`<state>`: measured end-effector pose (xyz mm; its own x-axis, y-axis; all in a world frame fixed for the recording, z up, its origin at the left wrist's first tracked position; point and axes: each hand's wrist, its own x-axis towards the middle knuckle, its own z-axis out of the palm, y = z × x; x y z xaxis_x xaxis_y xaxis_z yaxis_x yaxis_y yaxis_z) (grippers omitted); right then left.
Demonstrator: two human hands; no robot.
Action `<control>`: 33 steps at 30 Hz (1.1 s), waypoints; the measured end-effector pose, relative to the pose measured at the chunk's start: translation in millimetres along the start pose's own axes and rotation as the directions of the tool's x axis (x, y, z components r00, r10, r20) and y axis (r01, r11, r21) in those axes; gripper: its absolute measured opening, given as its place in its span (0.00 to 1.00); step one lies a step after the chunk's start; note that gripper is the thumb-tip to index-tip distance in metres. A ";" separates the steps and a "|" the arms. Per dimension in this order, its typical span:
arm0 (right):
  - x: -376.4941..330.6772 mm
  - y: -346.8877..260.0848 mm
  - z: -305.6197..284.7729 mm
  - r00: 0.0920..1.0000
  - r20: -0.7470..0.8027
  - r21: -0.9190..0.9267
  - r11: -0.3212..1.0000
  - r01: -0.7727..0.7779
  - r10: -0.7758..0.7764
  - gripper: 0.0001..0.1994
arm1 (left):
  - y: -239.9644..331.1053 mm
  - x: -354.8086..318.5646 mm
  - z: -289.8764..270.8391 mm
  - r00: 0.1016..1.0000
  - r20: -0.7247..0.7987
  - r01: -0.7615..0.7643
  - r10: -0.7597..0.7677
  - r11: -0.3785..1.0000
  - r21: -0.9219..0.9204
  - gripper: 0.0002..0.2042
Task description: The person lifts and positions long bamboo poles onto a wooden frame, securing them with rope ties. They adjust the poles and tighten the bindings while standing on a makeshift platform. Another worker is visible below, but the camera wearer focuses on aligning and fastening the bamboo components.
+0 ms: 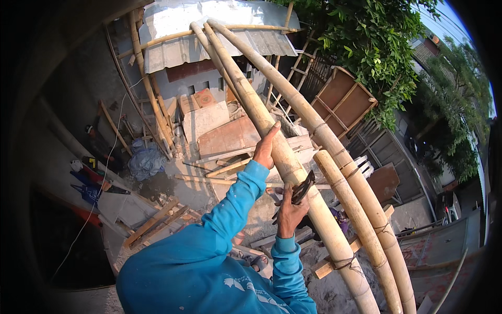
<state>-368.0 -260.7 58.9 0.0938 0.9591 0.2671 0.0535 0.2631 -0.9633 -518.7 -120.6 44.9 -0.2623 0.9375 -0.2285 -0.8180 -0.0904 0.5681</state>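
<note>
My left hand (265,148) grips the left side of a thick bamboo pole (246,91) that slopes from the far top to the near right. Its thumb side lies along the pole, and some fingers are hidden behind it. Nearer to me, my right hand (292,210) is closed round dark pincers (303,187), with their head against the same pole. Beside it run a shorter bamboo pole (350,199) and another long bamboo pole (319,125). Dark tie wire (346,262) wraps the near part of the pole, by a wooden crosspiece (323,269).
A corrugated metal roof (183,52) with a bamboo edge lies under the far pole ends. Far below, the ground holds loose boards (157,222), brown panels (230,137) and a plastic sheet (148,159). Another person (98,142) is at the left. Leafy branches (374,57) hang at the right.
</note>
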 end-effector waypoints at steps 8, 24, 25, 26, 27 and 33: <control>-42.5 -52.9 0.5 0.966 0.034 -0.004 0.966 0.257 -0.257 0.17 | 93.0 -92.3 -21.1 0.912 0.315 -0.115 0.261 0.903 -0.414 0.31; -118.8 15.6 43.3 0.968 0.173 0.042 0.981 -0.191 0.181 0.46 | -0.4 -90.0 -136.2 0.939 0.308 -0.009 0.150 0.910 -0.414 0.36; -117.8 39.5 40.1 0.990 0.112 -0.044 0.995 -0.086 0.090 0.37 | -9.1 -90.9 -136.5 0.945 0.292 -0.009 0.146 0.905 -0.425 0.37; -119.2 35.3 42.2 0.988 0.076 -0.025 0.991 -0.130 0.131 0.37 | -12.9 -95.9 -137.5 0.940 0.314 0.012 0.135 0.906 -0.424 0.37; -120.3 30.9 44.6 0.984 0.042 -0.005 0.985 -0.172 0.172 0.36 | -15.3 -100.0 -138.2 0.934 0.334 0.030 0.125 0.905 -0.424 0.37; -138.3 21.9 17.5 0.965 0.067 -0.211 0.948 -0.236 0.255 0.33 | -10.9 -107.8 -167.2 0.871 0.487 0.184 -0.066 0.962 -0.200 0.47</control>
<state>-397.2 -385.7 0.3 0.0371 0.9993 0.0099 0.2383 0.0008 -0.9712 -567.2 -276.8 -68.8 0.0748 0.9860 0.1491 -0.9378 0.0187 0.3467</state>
